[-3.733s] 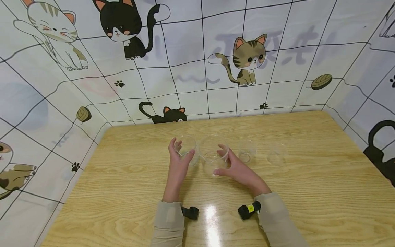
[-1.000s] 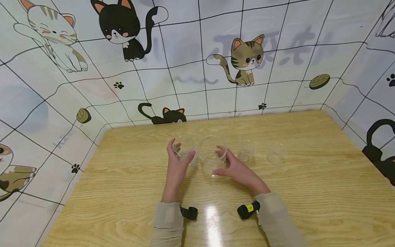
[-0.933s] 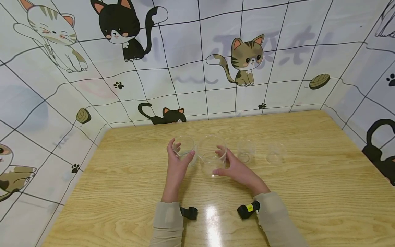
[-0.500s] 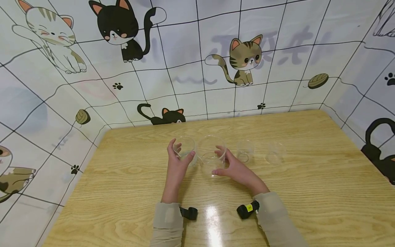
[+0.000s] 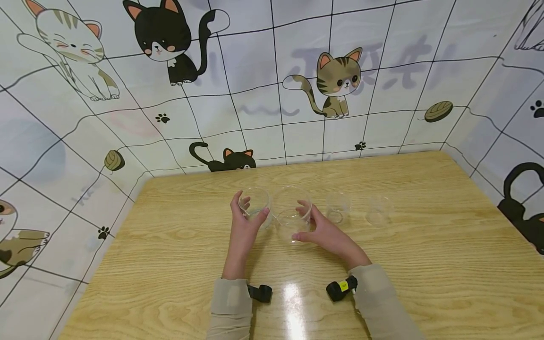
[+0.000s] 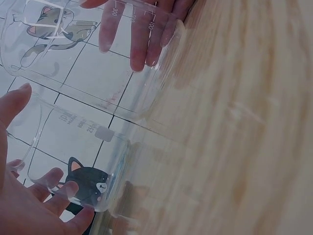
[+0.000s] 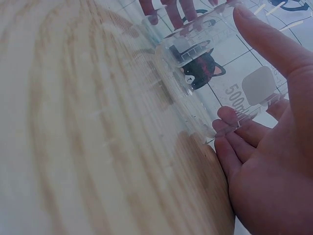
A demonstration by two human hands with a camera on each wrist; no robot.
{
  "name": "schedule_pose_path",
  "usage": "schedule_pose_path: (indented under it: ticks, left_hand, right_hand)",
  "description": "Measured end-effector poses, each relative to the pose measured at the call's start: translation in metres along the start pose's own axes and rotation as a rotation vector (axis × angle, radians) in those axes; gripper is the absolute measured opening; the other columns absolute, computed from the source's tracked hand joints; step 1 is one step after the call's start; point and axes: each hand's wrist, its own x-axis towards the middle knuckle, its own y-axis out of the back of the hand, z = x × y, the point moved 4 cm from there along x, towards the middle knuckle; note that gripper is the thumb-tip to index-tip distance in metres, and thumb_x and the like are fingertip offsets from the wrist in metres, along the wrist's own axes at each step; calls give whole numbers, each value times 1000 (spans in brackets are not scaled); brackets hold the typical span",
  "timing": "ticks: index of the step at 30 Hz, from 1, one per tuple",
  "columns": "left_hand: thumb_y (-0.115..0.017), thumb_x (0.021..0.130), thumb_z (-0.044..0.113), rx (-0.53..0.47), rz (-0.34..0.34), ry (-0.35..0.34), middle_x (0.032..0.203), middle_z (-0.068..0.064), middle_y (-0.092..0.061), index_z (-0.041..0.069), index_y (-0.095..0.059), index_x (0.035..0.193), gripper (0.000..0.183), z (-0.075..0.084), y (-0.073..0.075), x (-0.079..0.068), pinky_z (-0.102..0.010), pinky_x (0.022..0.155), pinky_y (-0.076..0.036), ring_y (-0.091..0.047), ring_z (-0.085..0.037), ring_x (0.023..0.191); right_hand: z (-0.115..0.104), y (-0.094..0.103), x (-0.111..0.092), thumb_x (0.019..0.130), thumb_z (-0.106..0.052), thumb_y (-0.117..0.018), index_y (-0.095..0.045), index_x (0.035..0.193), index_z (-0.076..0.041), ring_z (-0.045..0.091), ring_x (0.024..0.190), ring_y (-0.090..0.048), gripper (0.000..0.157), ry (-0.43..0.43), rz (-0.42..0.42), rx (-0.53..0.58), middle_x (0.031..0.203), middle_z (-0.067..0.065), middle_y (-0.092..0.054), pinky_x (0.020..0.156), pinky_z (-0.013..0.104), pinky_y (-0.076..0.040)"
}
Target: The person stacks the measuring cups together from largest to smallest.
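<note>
Two clear beakers stand side by side on the wooden table [image 5: 178, 264], rims close together. My left hand [image 5: 246, 222] grips the smaller beaker [image 6: 90, 132], which carries a 250 ml mark, thumb on the near right side and fingers round the left. My right hand [image 5: 325, 231] holds the larger beaker [image 7: 230, 68], marked 500 ml, from its right, thumb at the front and fingers behind. Through the glass, fingers of both hands show in the wrist views. The left beaker seems to have a faint greenish tint low down in the head view.
To the right stand two smaller clear glass vessels, a nearer small beaker [image 5: 338, 210] and another small beaker [image 5: 379, 211]. A cat-print cloth [image 5: 255, 108] with grid lines rises behind the table and along both sides. Black wrist cameras sit on both sleeves.
The head view has shifted very slightly. Both hands keep their hold on the two beakers, and the beakers stay where they were.
</note>
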Motion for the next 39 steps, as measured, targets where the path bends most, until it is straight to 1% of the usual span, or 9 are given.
schedule_pose_path:
  ticks: [7,11,13,15,18,24,30,36,39]
  left_hand:
    - [-66,73,52,3,0,-3,135,4,-33,35,-13,137,85,0,0,0,-49,98,-27,-29,-19,126]
    - [-66,73,52,4,0,-5,134,5,-33,30,-12,139,88,0,0,0,-49,97,-28,-29,-20,126]
    - [-66,73,52,6,-1,-4,134,5,-33,30,-12,139,88,0,0,0,-49,97,-28,-29,-20,126]
    - [-66,73,51,5,-3,-6,134,5,-33,30,-12,139,88,0,0,0,-49,97,-28,-29,-20,126]
    - [-66,72,52,6,-3,-4,134,5,-33,35,-13,137,86,0,0,0,-49,97,-28,-29,-20,125]
    - [-65,72,53,20,4,-11,132,7,-34,36,-13,136,85,-1,0,0,-48,97,-29,-30,-20,125]
    - [-65,73,52,20,5,-18,132,6,-34,35,-13,137,84,0,0,0,-48,97,-28,-30,-19,125]
    - [-65,73,53,23,8,-21,132,6,-35,29,-13,139,88,0,0,0,-49,97,-29,-30,-20,125]
    - [-65,72,54,28,15,-18,132,6,-35,32,-14,138,87,-1,0,0,-48,96,-30,-31,-20,124]
  right_hand:
    - [1,0,1,76,-36,-70,-16,140,-31,28,130,-23,84,-4,7,-4,142,7,-29,100,52,-21]
    - [1,0,1,76,-35,-70,-16,140,-31,28,130,-23,84,-4,8,-3,142,7,-29,100,52,-20]
    - [2,0,1,76,-35,-70,-16,140,-31,27,130,-23,83,-3,8,0,142,7,-29,101,52,-20]
    - [2,0,1,76,-35,-70,-16,140,-31,27,130,-23,83,-1,8,2,142,7,-29,101,51,-20]
    - [2,0,1,76,-35,-70,-16,140,-31,27,130,-22,84,0,8,4,142,6,-29,101,51,-20]
    - [3,0,1,76,-35,-70,-17,140,-31,27,130,-22,83,3,8,-2,142,6,-29,101,52,-19]
    - [2,0,1,76,-36,-70,-17,140,-30,26,130,-22,83,2,8,-8,142,6,-29,101,52,-20]
    - [1,0,1,76,-36,-70,-17,140,-30,26,130,-22,83,0,9,-9,142,6,-29,101,52,-19]
    - [1,0,1,76,-35,-70,-17,140,-30,26,130,-23,83,0,9,-6,142,6,-29,101,51,-20]
